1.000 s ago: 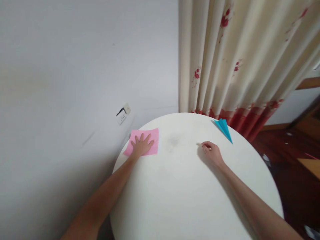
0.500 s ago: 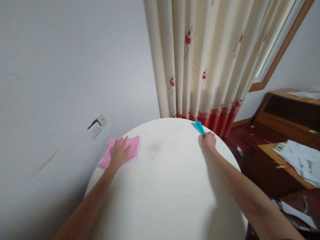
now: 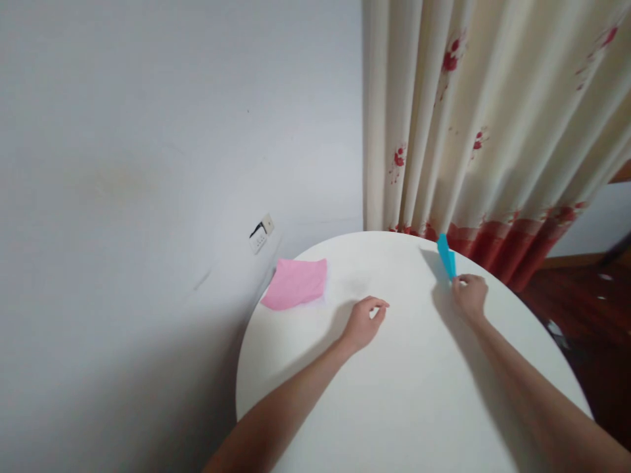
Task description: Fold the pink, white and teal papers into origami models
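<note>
We see two bare arms over a round white table (image 3: 394,407). The right hand (image 3: 470,297) is near the far right edge, fingers curled in, thumb and fingertips pinched on the near tip of a blue paper plane (image 3: 446,255). The plane sticks up and away from the hand, tilted, its far end lifted toward the curtain (image 3: 493,118). We cannot tell whether any part of it touches the table. So the right hand is clenched and grasping the plane.

The left hand (image 3: 365,322) sits near the middle of the table, loosely curled, thumb and forefinger bent toward each other with a small gap. We see nothing in it. It looks to rest on or just above the tabletop; contact is not clear. So it is half closed and empty.

A pink paper (image 3: 297,283) lies flat at the far left edge of the table, well apart from the left hand, untouched. Its left corner reaches the rim, next to the wall (image 3: 148,164).

The two hands are apart, bare tabletop between them. A faint smudge (image 3: 359,286) marks the table between the pink paper and the left hand.

Behind the table a wall socket (image 3: 261,233) sits on the wall, left of the cream curtain with red flowers and a red hem. Dark wood floor (image 3: 582,295) shows at right.
</note>
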`<state>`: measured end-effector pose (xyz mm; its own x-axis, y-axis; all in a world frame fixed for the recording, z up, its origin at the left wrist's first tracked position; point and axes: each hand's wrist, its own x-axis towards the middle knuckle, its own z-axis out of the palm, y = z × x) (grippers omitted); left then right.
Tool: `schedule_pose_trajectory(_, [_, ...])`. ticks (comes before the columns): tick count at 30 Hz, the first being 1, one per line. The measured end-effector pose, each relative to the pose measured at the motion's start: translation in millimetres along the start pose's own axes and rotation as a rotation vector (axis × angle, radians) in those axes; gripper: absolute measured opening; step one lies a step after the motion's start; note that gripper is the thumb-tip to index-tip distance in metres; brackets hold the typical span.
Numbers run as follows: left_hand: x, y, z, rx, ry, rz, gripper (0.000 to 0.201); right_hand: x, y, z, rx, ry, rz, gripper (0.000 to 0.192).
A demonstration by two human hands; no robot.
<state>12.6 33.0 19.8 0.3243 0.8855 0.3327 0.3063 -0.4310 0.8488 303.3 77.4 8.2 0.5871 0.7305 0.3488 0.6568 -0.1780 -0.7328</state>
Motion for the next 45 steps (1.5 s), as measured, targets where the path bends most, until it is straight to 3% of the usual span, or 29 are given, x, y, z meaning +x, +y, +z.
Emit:
schedule_pose_trajectory(6, [-9.6,-19.4,-0.7,-0.209,0.078,-0.163,0.036,-104.4,-53.8,38.9,0.435,-0.297,0.112,0.039])
schedule_pose_trajectory(8, [-10.7,-18.1,-2.3,-0.235,0.068,-0.16,0.042,-129.2,-67.4,44.1,0.835,-0.483,0.284,0.037])
schedule_pose_trajectory(10, [-10.0,-14.7,-2.4,-0.186,0.058,-0.131,0.043,-142.1,-76.4,45.1,0.994,-0.548,0.371,0.038])
schedule_pose_trajectory(20, [-5.5,-10.7,1.6,-0.358,0.165,-0.175,0.056,-156.1,-81.3,42.4,1.093,-0.676,0.289,0.042])
schedule_pose_trajectory(28, [-9.0,-11.2,-1.7,-0.319,0.046,-0.081,0.055,-155.5,-82.6,36.9,1.126,-0.559,0.363,0.04])
schedule_pose_trajectory(36, [-11.7,-14.6,3.2,-0.034,0.119,-0.028,0.029,-148.6,-77.6,31.6,1.149,-0.545,0.442,0.041])
schedule_pose_trajectory(38, [-13.8,-14.2,4.3,0.034,0.09,0.007,0.033,-148.3,-78.0,31.2,1.167,-0.54,0.469,0.041])
schedule_pose_trajectory(42, [-19.9,-14.2,4.6,0.192,-0.028,0.032,0.062,-150.5,-78.3,31.2,1.221,-0.564,0.527,0.039])
schedule_pose_trajectory(45, [-21.0,-17.0,2.9,0.243,-0.057,0.029,0.063,-151.0,-80.2,29.0,1.213,-0.608,0.524,0.036])
